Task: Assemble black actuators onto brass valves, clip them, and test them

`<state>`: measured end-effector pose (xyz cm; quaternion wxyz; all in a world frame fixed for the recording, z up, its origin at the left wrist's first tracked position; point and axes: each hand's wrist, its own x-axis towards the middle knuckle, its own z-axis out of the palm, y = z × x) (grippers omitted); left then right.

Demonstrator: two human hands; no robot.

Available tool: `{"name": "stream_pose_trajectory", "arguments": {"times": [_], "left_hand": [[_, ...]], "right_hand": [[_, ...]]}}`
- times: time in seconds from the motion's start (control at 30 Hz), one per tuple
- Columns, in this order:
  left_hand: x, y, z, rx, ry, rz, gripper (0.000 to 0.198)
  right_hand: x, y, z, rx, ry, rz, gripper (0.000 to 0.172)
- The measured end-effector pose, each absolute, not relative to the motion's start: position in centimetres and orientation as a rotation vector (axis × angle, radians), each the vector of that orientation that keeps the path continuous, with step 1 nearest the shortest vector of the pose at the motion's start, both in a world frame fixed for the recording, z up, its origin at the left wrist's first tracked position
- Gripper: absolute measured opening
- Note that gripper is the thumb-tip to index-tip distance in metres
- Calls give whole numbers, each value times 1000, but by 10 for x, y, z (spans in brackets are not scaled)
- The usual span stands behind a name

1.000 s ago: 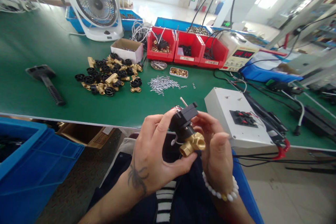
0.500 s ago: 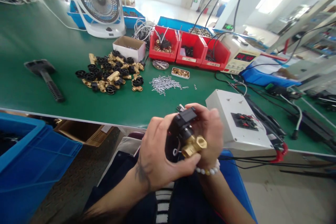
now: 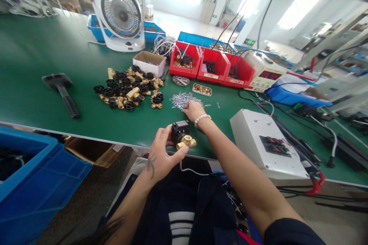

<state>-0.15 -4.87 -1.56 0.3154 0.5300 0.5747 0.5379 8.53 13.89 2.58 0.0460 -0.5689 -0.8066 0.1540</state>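
My left hand (image 3: pixel 165 151) is closed around a motorized brass valve, whose black actuator box (image 3: pixel 180 128) sits on a brass valve body (image 3: pixel 186 142). It is held at the table's front edge, and a white cable (image 3: pixel 191 169) runs below it. My right hand (image 3: pixel 194 110), with a beaded bracelet at the wrist, reaches forward to a pile of small metal spring clips (image 3: pixel 181 99). Its fingers are pinched together at the pile's near edge, and whatever lies between the fingertips is hidden. Two loose clips (image 3: pixel 218 105) lie to the right of the pile.
Brass fittings with black caps (image 3: pixel 129 90) are heaped left of the clips. Further left lies a black mallet-like tool (image 3: pixel 64 93). Behind stand a fan (image 3: pixel 122 15), a white box (image 3: pixel 149 63), red bins (image 3: pixel 212 65) and a small brass-parts tray (image 3: pixel 202 89). A grey switch box (image 3: pixel 267 149) stands right.
My right hand has left the valve and moved forward to the clip pile. My left hand keeps the valve, now lower in tilt and slightly further left. The view has shifted a little.
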Motion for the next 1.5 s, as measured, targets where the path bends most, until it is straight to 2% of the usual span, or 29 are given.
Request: {"name": "stream_pose_trajectory", "arguments": {"times": [0.23, 0.5, 0.6, 0.73, 0.83, 1.03, 1.17, 1.37, 1.5], "left_hand": [[-5, -49, -16, 1420, 1484, 1416, 71], [1, -52, -19, 1387, 1474, 1482, 66], [2, -52, -18, 1340, 1462, 1525, 66], [6, -60, -10, 1373, 1545, 1562, 68], [10, -69, 4, 1518, 1633, 1579, 70], [16, -82, 33, 1795, 1756, 1597, 73], [17, -87, 41, 1892, 1750, 1598, 72], [16, -89, 45, 1927, 1720, 1577, 70], [14, -90, 46, 1936, 1644, 1546, 68]], "right_hand": [[94, 145, 36, -1828, -2643, 443, 19], [122, 120, 42, -1732, -2479, 490, 22], [140, 104, 49, -1641, -2344, 636, 25], [159, 64, 65, -1194, -1914, 1131, 29], [165, 28, 83, -1002, -1795, 1279, 23], [164, -13, 108, -993, -2035, 935, 3], [164, -17, 111, -925, -2141, 770, 8], [168, -13, 121, -844, -2296, 756, 5], [169, -10, 126, -722, -2419, 666, 10]]}}
